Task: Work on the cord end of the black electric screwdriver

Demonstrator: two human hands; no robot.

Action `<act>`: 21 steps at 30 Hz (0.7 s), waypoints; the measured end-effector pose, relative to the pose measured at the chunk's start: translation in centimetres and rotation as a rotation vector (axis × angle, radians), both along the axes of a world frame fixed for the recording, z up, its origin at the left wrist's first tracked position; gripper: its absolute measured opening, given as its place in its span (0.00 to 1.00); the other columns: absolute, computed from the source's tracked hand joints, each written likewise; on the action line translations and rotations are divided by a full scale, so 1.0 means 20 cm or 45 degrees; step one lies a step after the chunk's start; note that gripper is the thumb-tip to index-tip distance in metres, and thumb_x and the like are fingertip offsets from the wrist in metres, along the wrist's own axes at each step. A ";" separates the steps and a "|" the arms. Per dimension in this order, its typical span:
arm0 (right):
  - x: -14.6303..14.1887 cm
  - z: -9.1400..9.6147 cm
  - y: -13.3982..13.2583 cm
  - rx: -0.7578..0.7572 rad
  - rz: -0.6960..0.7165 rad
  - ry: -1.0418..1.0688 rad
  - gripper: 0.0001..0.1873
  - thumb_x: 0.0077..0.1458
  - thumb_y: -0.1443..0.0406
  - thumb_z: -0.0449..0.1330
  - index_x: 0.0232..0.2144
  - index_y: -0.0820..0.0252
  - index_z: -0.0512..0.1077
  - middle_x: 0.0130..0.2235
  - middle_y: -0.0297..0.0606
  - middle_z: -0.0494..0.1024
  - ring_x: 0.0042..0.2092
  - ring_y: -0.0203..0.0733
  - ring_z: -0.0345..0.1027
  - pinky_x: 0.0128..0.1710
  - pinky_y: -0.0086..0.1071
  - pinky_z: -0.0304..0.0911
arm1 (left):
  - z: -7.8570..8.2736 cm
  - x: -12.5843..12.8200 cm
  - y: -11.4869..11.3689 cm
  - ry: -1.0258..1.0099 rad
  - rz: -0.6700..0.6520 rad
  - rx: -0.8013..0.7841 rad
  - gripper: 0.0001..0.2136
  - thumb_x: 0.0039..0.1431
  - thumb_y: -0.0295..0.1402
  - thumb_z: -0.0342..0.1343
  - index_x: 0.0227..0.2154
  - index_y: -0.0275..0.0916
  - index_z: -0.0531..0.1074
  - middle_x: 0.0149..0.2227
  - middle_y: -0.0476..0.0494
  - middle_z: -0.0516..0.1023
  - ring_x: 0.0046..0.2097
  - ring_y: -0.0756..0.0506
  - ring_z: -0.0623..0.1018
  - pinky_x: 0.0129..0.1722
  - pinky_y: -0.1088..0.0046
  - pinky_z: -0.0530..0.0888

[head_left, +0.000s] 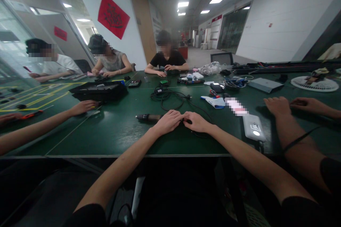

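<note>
A cylindrical power tool (pixel 151 117), dark with a brownish body and a narrow metal tip pointing left, lies along the green table. My left hand (pixel 169 122) is closed over its rear part, palm down. Close against it, my right hand (pixel 196 122) has its fingers pinched together at the tool's tail end; a small dark part shows there, but its kind is hidden by the fingers. Behind both hands a black cable (pixel 170 94) lies in loose coils, with a plug (pixel 189 97) on it.
A black tray (pixel 99 90) stands left, near another person's hand (pixel 84 107). To the right lie a blue-and-white packet (pixel 214 102), a screwdriver (pixel 214 93) and a white device (pixel 254 127). Another person's arms (pixel 295 127) rest at far right; several people sit opposite.
</note>
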State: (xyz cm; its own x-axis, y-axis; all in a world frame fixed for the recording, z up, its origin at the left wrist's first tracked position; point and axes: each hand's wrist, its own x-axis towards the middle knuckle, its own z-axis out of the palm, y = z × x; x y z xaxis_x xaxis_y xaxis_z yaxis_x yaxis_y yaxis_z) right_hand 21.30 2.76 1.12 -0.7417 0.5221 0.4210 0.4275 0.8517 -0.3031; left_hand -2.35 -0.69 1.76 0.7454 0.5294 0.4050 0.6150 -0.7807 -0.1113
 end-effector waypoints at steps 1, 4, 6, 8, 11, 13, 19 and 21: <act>0.00 0.00 0.00 -0.002 -0.003 -0.006 0.05 0.63 0.66 0.63 0.34 0.60 0.77 0.42 0.40 0.77 0.40 0.41 0.72 0.46 0.36 0.67 | 0.00 0.00 0.00 0.005 -0.001 0.000 0.26 0.71 0.29 0.48 0.70 0.43 0.57 0.51 0.40 0.76 0.55 0.40 0.73 0.60 0.57 0.69; 0.00 0.01 -0.01 0.003 0.016 -0.001 0.06 0.63 0.66 0.62 0.33 0.60 0.77 0.46 0.41 0.78 0.43 0.42 0.73 0.48 0.37 0.68 | 0.00 0.00 0.00 0.006 0.034 0.014 0.26 0.72 0.31 0.48 0.70 0.42 0.57 0.49 0.40 0.76 0.54 0.39 0.74 0.60 0.57 0.68; 0.00 0.01 -0.01 0.012 0.031 0.008 0.06 0.64 0.66 0.62 0.33 0.59 0.76 0.49 0.42 0.78 0.46 0.43 0.73 0.51 0.38 0.67 | 0.01 0.00 0.00 -0.007 0.058 0.023 0.26 0.72 0.32 0.49 0.70 0.41 0.56 0.48 0.40 0.76 0.55 0.39 0.73 0.60 0.56 0.68; 0.00 0.01 -0.01 0.015 0.029 0.004 0.06 0.64 0.66 0.62 0.33 0.59 0.76 0.49 0.42 0.78 0.46 0.43 0.73 0.51 0.37 0.67 | 0.01 0.00 -0.01 -0.011 0.048 0.015 0.26 0.72 0.33 0.50 0.70 0.41 0.56 0.49 0.40 0.75 0.56 0.39 0.73 0.61 0.56 0.67; 0.00 0.01 0.00 0.006 0.002 -0.015 0.06 0.64 0.66 0.62 0.33 0.60 0.76 0.45 0.41 0.78 0.43 0.41 0.72 0.48 0.35 0.68 | 0.01 0.00 -0.01 0.003 -0.001 -0.006 0.26 0.71 0.30 0.49 0.70 0.41 0.57 0.52 0.39 0.75 0.57 0.39 0.72 0.61 0.57 0.67; 0.00 0.01 0.00 0.003 -0.008 -0.018 0.06 0.64 0.66 0.62 0.34 0.60 0.76 0.43 0.40 0.78 0.41 0.41 0.72 0.47 0.35 0.68 | 0.01 0.00 -0.01 0.011 -0.002 -0.004 0.26 0.71 0.29 0.48 0.70 0.41 0.57 0.52 0.39 0.75 0.57 0.40 0.72 0.61 0.57 0.67; 0.00 0.00 -0.01 0.019 0.027 0.012 0.05 0.63 0.66 0.62 0.34 0.59 0.77 0.50 0.42 0.78 0.47 0.43 0.73 0.52 0.38 0.68 | 0.02 0.01 -0.02 -0.019 0.046 0.007 0.27 0.72 0.32 0.49 0.71 0.41 0.55 0.49 0.39 0.75 0.56 0.38 0.72 0.61 0.55 0.67; 0.00 0.00 -0.01 0.021 0.025 0.009 0.05 0.63 0.66 0.62 0.34 0.59 0.76 0.48 0.42 0.78 0.46 0.43 0.73 0.51 0.37 0.68 | 0.01 0.01 -0.02 -0.024 0.020 -0.004 0.27 0.72 0.31 0.49 0.71 0.42 0.54 0.51 0.39 0.75 0.57 0.39 0.72 0.62 0.56 0.66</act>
